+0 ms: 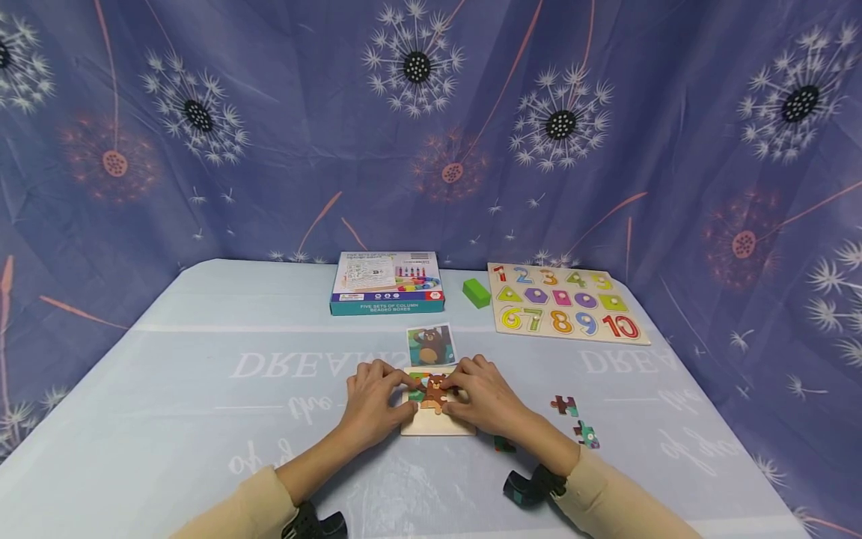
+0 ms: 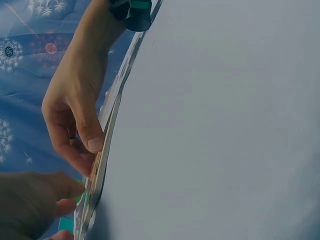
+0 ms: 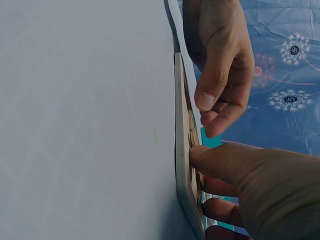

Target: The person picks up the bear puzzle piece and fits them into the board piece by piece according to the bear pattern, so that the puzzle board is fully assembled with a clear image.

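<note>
A wooden puzzle board [image 1: 438,427] lies on the table in front of me, its upper part covered with pieces that show a brown bear. Both hands meet over this bear puzzle piece [image 1: 434,389]. At its left side, my left hand [image 1: 373,397] holds it between index finger and thumb. My right hand [image 1: 488,397] grips its right side, fingers bent over the board. In the right wrist view, the right thumb [image 3: 205,157] rests on the pieces along the board's edge. Fingers hide part of the picture.
A bear picture card [image 1: 431,344] lies just behind the board. Loose puzzle pieces [image 1: 564,405] are at the right, one partly under my right forearm. Further back are a beaded-boxes carton [image 1: 387,283], a green block [image 1: 476,293] and a number board [image 1: 566,303].
</note>
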`<state>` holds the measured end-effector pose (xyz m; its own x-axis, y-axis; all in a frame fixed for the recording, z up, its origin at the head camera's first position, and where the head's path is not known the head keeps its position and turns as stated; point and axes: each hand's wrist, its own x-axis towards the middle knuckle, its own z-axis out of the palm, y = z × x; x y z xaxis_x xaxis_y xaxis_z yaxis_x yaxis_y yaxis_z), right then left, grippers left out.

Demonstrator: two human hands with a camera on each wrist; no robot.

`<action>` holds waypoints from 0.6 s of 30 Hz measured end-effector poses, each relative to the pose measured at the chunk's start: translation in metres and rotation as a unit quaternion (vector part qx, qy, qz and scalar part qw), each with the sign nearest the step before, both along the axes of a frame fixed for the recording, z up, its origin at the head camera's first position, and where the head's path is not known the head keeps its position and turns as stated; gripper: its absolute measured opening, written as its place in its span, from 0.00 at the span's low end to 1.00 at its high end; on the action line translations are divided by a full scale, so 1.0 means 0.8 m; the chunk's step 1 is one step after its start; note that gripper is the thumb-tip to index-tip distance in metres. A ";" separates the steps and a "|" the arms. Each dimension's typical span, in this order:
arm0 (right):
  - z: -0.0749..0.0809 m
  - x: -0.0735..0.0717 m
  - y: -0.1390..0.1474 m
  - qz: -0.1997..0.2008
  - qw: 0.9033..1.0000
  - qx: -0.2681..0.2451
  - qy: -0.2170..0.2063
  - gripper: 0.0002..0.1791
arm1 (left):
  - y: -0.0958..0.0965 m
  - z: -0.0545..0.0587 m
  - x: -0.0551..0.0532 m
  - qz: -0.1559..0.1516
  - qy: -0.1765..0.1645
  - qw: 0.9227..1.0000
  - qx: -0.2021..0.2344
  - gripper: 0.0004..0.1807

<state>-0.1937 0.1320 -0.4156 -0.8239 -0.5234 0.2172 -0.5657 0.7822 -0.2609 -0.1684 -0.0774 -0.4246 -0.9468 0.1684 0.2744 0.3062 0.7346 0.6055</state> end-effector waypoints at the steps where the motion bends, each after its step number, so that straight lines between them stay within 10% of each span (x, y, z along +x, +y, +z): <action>1: 0.000 0.000 0.000 0.000 1.000 0.000 -0.001 0.17 | 0.001 0.001 -0.001 -0.004 0.000 1.000 0.001 0.10; 18: -0.002 0.000 0.001 0.001 1.000 0.001 0.002 0.16 | 0.020 -0.003 -0.007 -0.034 0.004 0.999 -0.013 0.10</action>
